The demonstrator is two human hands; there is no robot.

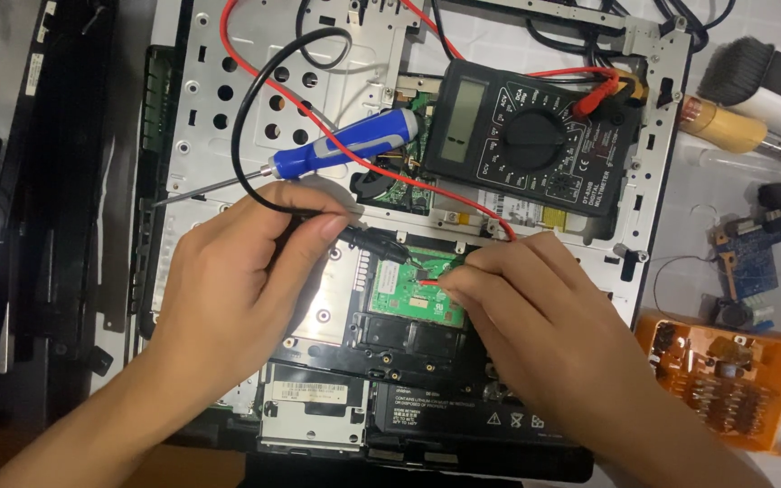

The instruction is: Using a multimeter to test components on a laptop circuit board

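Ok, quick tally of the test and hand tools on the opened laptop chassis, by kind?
Multimeter: 1
Probes: 2, black probe in the left hand, red probe in the right hand
Screwdriver, blue and white: 1
Total: 4

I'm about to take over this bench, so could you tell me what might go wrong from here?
Both probes meet on the small green board: the black probe in the left hand or the red probe in the right hand could slip and bridge contacts. The loose screwdriver might roll across the leads.
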